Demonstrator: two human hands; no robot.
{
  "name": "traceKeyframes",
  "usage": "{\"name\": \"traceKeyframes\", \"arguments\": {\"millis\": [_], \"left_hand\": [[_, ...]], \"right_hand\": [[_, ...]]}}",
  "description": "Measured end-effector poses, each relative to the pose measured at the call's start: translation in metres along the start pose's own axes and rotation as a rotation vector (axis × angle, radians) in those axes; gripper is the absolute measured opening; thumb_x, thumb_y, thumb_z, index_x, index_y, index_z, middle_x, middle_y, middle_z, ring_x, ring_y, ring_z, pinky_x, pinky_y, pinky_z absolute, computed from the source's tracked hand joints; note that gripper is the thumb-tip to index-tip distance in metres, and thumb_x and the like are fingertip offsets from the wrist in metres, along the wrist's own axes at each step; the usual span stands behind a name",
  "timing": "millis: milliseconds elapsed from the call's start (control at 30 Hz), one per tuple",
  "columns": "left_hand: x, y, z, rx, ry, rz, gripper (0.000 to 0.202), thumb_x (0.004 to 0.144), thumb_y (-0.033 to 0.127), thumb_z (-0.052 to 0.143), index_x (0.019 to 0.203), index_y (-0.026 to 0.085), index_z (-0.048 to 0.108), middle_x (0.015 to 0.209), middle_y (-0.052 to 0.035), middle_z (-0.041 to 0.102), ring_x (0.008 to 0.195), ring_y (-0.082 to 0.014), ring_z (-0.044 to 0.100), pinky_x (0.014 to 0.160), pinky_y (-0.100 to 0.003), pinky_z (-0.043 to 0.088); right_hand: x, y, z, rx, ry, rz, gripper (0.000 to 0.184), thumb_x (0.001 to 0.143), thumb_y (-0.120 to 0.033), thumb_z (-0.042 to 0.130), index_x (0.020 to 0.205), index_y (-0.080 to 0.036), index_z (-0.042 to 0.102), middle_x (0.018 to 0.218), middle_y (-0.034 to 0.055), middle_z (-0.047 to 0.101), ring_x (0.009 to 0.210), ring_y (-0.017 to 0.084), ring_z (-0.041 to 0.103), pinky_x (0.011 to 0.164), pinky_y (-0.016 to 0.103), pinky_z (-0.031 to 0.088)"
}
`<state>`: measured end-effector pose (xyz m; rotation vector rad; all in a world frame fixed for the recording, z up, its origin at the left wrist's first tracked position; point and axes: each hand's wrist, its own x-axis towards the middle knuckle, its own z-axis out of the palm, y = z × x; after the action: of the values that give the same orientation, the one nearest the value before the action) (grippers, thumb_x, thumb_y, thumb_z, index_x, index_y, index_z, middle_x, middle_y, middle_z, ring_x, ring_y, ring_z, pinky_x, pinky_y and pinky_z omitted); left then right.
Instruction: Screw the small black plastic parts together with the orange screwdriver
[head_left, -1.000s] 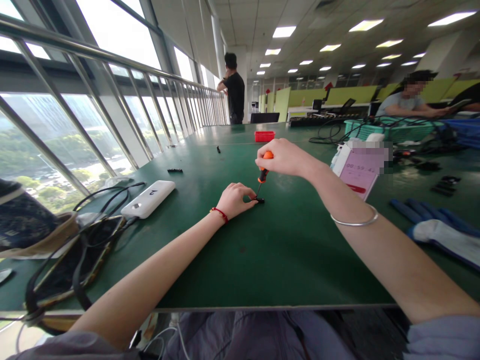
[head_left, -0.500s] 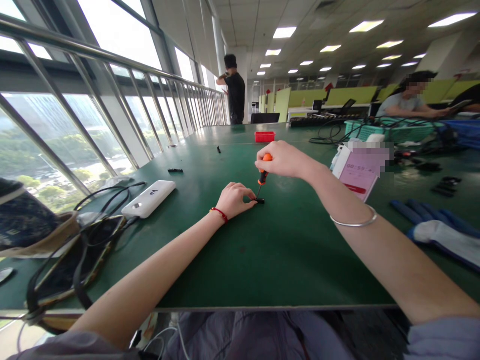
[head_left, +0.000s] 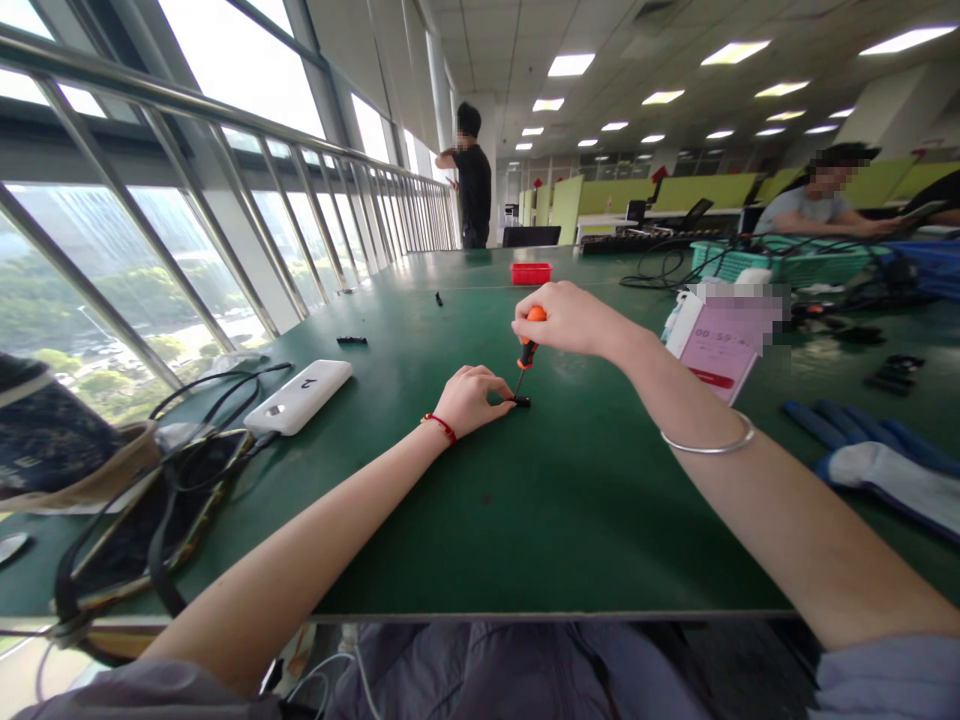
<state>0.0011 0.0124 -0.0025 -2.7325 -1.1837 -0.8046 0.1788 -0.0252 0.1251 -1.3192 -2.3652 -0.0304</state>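
My left hand (head_left: 470, 396) rests on the green table (head_left: 525, 520) with its fingers pinched on a small black part (head_left: 520, 401). My right hand (head_left: 570, 318) is closed round the orange-and-black handle of a small screwdriver (head_left: 527, 347). The screwdriver stands nearly upright, and its tip meets the black part. A red string sits on my left wrist and a silver bangle on my right forearm.
A white power bank (head_left: 298, 396), a phone with tangled cables (head_left: 150, 510) and a dark bag (head_left: 52, 440) lie at the left. A timer phone (head_left: 718, 342) stands at the right, near blue gloves (head_left: 877, 455). A red tray (head_left: 530, 272) and loose black parts (head_left: 351, 340) lie farther back. People are at the far end.
My right hand has shifted slightly on the screwdriver handle. The person standing at the far end has turned a little. My left hand has stayed in place.
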Motion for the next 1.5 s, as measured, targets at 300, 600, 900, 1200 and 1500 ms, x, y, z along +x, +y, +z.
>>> {"name": "traceKeyframes", "arguments": {"millis": [300, 600, 900, 1200, 1500], "left_hand": [[-0.0001, 0.0046, -0.0029, -0.01, -0.017, -0.044, 0.014, 0.073, 0.034, 0.062, 0.079, 0.023, 0.069, 0.085, -0.0017, 0.068, 0.085, -0.0195, 0.061, 0.083, -0.035, 0.042], [0.0003, 0.0046, -0.002, -0.083, -0.02, -0.089, 0.012, 0.072, 0.033, 0.064, 0.078, 0.023, 0.068, 0.085, 0.0, 0.069, 0.087, -0.0194, 0.061, 0.085, -0.035, 0.043], [0.0004, 0.0066, -0.0039, -0.118, -0.02, -0.096, 0.011, 0.071, 0.031, 0.064, 0.077, 0.022, 0.066, 0.085, 0.0011, 0.07, 0.087, -0.0198, 0.061, 0.083, -0.035, 0.045], [0.0009, 0.0048, -0.0026, -0.119, -0.03, -0.103, 0.012, 0.071, 0.031, 0.064, 0.077, 0.021, 0.067, 0.086, 0.0004, 0.069, 0.088, -0.0194, 0.061, 0.082, -0.033, 0.045], [0.0001, 0.0072, -0.0042, -0.113, -0.025, -0.068, 0.016, 0.075, 0.035, 0.062, 0.082, 0.022, 0.066, 0.085, 0.0017, 0.07, 0.085, -0.0179, 0.061, 0.083, -0.032, 0.043]], "right_hand": [[-0.0009, -0.0014, -0.0006, -0.001, 0.007, 0.009, 0.025, 0.073, -0.032, 0.047, 0.068, -0.017, 0.067, 0.067, 0.0031, 0.063, 0.062, 0.013, 0.051, 0.057, 0.025, 0.032], [0.0, -0.0012, 0.0, -0.009, 0.016, -0.002, 0.026, 0.073, -0.032, 0.047, 0.067, -0.017, 0.067, 0.064, 0.0029, 0.061, 0.059, 0.012, 0.049, 0.055, 0.025, 0.031], [-0.0007, -0.0005, 0.0001, -0.008, 0.028, -0.003, 0.026, 0.073, -0.033, 0.046, 0.066, -0.017, 0.065, 0.062, 0.0025, 0.059, 0.058, 0.012, 0.047, 0.055, 0.025, 0.03], [0.0011, 0.0012, 0.0014, -0.019, 0.053, -0.005, 0.025, 0.073, -0.033, 0.047, 0.064, -0.017, 0.064, 0.06, 0.0019, 0.057, 0.056, 0.011, 0.045, 0.054, 0.025, 0.029], [0.0008, 0.0031, 0.0013, -0.051, 0.074, 0.02, 0.027, 0.074, -0.034, 0.047, 0.067, -0.017, 0.066, 0.064, 0.0023, 0.058, 0.059, 0.012, 0.047, 0.055, 0.026, 0.029]]}}
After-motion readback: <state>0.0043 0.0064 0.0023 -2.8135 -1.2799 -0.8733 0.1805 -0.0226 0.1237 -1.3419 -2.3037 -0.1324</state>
